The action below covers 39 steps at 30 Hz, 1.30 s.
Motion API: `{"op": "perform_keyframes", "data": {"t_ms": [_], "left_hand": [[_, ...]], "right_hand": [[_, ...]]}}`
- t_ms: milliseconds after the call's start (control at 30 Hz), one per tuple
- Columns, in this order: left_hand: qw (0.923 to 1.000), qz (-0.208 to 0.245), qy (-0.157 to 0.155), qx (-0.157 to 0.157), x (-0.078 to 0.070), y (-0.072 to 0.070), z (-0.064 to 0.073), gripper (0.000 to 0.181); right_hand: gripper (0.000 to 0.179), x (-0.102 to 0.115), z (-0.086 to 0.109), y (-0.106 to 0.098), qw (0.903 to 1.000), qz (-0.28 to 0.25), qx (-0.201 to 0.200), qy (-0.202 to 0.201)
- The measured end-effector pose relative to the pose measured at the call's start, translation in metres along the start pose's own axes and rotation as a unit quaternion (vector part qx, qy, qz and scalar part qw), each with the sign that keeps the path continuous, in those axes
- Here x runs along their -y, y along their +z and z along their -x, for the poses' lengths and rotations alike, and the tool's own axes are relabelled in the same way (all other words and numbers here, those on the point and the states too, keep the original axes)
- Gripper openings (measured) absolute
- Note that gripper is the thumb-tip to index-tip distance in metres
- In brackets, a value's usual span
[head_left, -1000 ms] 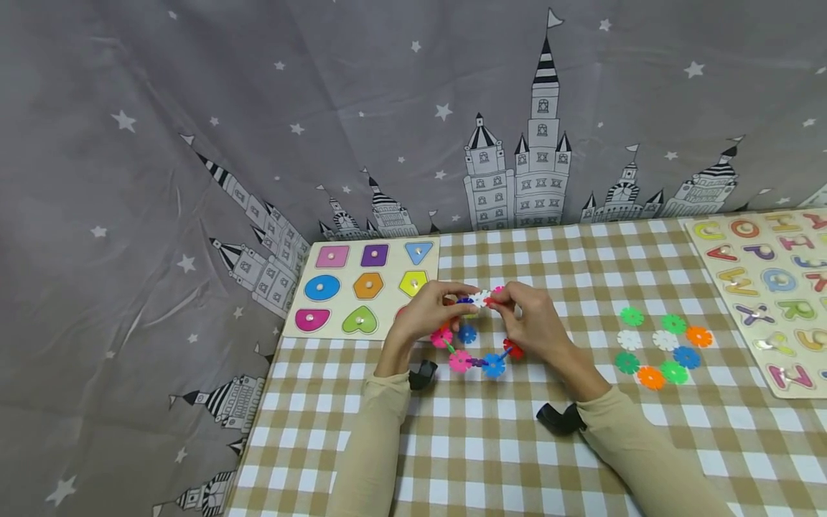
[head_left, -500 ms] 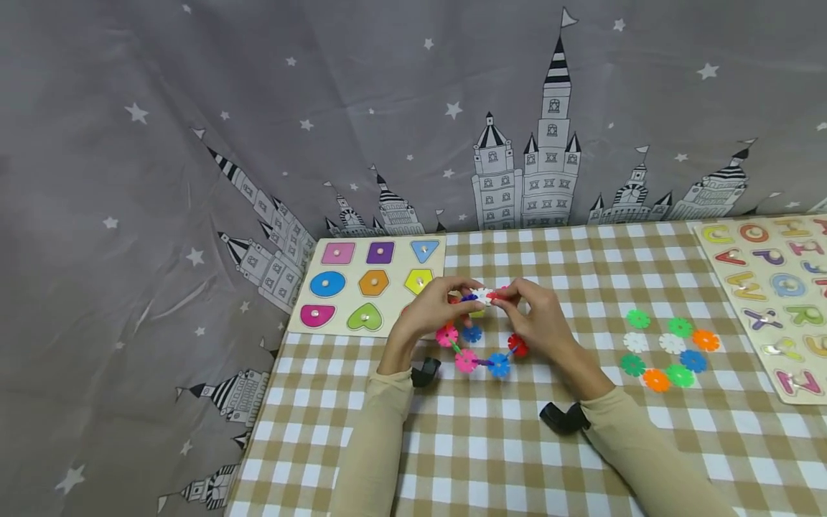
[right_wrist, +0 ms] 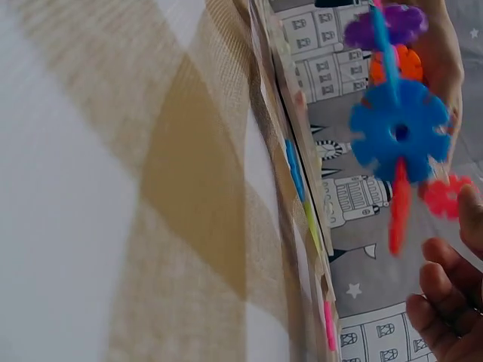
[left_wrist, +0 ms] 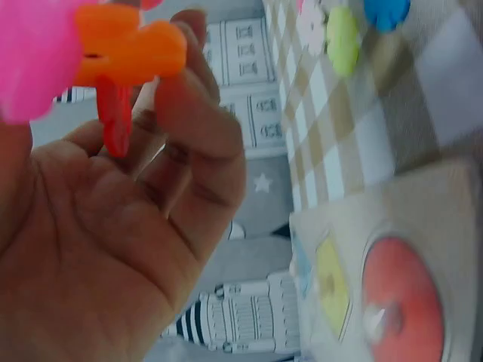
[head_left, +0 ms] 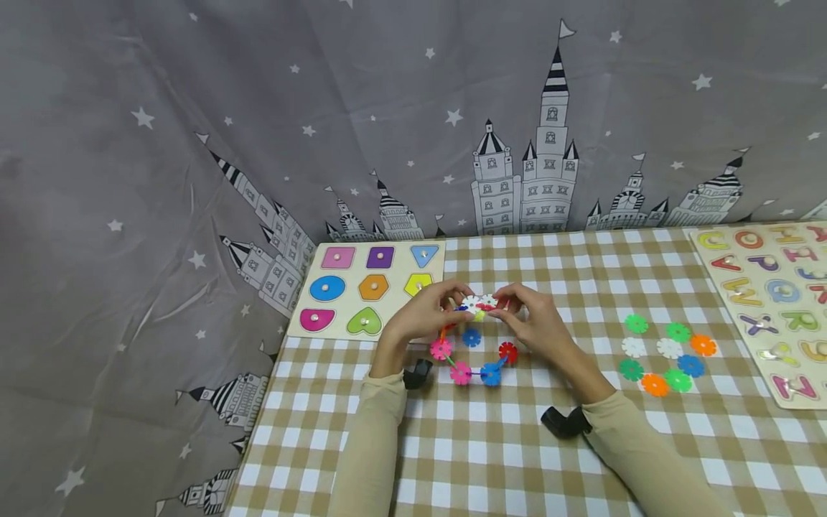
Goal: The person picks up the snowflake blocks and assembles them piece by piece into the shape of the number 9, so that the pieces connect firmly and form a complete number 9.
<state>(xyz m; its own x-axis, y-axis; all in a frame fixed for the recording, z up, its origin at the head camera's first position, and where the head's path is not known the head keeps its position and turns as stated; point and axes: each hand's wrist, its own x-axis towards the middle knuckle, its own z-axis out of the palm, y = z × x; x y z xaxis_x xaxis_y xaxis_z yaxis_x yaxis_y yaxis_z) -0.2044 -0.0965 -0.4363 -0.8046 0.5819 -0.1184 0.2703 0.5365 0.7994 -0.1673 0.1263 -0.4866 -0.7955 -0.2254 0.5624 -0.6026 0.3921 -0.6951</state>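
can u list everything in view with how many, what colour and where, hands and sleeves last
linked disc chain: 1, multicoloured, between both hands
discs near chain: at least 2, blue and yellow, on the cloth
scattered discs: 9, four green, two white, two orange, one blue, right side
shape board: 1, cream with coloured shapes, back left
letter board: 1, cream with coloured letters, far right, cut off by frame
tablecloth: 1, brown-and-white check, underneath
curtain: 1, grey with castles and stars, behind and left
black fittings: 2, black, at wrists
sleeves: 2, beige, both forearms
left hand: 1, bare, holding chain
right hand: 1, bare, pinching linked pieces
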Motion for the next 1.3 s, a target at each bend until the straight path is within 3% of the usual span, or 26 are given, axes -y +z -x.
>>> {"op": "perform_keyframes", "data": {"t_ms": [133,267,333,533,733,833,967,1300], "left_hand": [[0.9994,-0.008,0.019,0.027,0.005,-0.010,0.006,0.036],[0.9978,-0.008,0.042,0.051,0.008,-0.016,0.010,0.038],[0.9973,-0.002,0.046,0.057,0.007,-0.018,0.011,0.038],[0.9970,0.014,0.033,0.069,0.008,-0.019,0.014,0.039],[0.9960,0.016,0.036,0.080,0.010,-0.019,0.015,0.040],[0.9957,0.011,0.033,0.085,0.011,-0.020,0.015,0.039],[0.9959,-0.001,0.024,0.087,0.014,-0.022,0.016,0.039],[0.9969,-0.018,0.013,0.075,0.015,-0.024,0.017,0.037]], "right_hand": [[0.018,-0.003,0.001,-0.001,0.9992,-0.003,0.026,0.031],[0.012,-0.006,0.000,-0.001,0.9900,-0.021,0.102,0.094],[0.013,-0.009,-0.002,0.002,0.9829,-0.030,0.149,0.103],[0.026,-0.015,-0.003,0.016,0.9629,-0.048,0.260,0.053],[0.037,-0.011,-0.001,0.024,0.9438,0.066,0.323,0.025],[0.032,-0.009,-0.002,0.026,0.9396,0.092,0.329,0.025],[0.021,-0.010,-0.002,0.027,0.9452,0.084,0.314,0.036],[0.023,-0.008,-0.002,0.021,0.9565,0.116,0.265,0.041]]}}
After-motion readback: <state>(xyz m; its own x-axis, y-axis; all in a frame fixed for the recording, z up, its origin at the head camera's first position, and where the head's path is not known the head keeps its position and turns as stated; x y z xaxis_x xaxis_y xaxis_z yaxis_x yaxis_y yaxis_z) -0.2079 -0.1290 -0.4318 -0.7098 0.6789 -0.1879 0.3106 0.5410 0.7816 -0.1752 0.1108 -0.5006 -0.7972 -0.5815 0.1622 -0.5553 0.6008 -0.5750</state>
